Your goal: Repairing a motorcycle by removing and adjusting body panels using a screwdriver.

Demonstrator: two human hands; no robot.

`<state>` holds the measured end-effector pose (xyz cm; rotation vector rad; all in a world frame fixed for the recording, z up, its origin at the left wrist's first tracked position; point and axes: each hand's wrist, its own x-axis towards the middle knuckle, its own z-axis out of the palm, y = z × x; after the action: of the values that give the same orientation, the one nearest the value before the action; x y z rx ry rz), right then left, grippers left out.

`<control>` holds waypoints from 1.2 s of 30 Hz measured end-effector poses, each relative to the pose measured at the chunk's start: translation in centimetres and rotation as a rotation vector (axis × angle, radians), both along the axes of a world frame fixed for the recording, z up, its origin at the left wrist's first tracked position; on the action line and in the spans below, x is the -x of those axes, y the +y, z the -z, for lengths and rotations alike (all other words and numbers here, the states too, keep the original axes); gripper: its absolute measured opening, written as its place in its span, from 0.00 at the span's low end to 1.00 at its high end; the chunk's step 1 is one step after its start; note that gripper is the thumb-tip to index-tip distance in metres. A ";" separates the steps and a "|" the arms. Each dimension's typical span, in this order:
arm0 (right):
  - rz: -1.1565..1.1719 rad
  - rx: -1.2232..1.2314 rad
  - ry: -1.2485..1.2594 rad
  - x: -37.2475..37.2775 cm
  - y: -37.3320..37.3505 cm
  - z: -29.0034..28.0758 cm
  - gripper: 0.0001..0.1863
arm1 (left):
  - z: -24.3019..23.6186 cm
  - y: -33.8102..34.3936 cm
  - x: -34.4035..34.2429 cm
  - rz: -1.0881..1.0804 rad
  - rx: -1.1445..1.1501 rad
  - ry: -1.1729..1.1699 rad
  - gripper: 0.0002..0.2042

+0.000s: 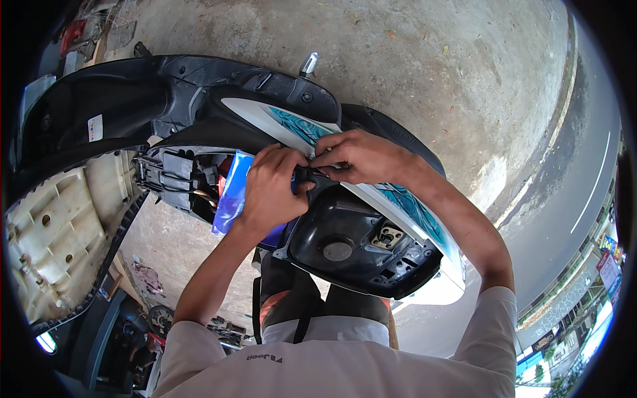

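Note:
In front of me stands a motor scooter with its seat raised, its body trimmed by a white and teal side panel point(415, 211). My left hand point(273, 186) is curled over the frame just ahead of the black fuel tank cover point(332, 229), fingers bent toward a small dark spot by the panel's edge. At that same spot my right hand point(361, 157) pinches with thumb and fingers. Whatever sits between the fingertips is too small and hidden to name. A shiny blue package point(235, 192) lies in the storage opening, partly behind my left wrist.
The raised seat's pale underside point(60, 225) hangs at the left. Black wiring and a box point(178, 171) show in the open compartment. A silver footpeg point(308, 64) sticks out on the far side, over concrete ground point(424, 60). A road point(577, 179) runs along the right.

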<state>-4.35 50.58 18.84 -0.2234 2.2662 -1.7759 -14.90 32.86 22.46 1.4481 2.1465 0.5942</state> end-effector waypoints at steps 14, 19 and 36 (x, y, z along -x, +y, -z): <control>-0.263 -0.374 0.144 0.6 -1.2 0.7 0.19 | 0.5 -0.2 -1.2 -0.142 -0.078 -0.013 0.16; -0.251 -0.261 0.047 1.2 -1.4 -0.5 0.12 | 0.7 -0.2 -1.5 -0.193 -0.024 0.028 0.15; 0.082 -0.036 -0.134 1.2 -1.1 2.3 0.13 | 1.0 1.0 -1.6 -0.294 0.036 0.015 0.13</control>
<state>-5.55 49.50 16.50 -0.0038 2.2394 -1.7324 -13.32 33.91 21.47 1.1285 2.3889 0.6451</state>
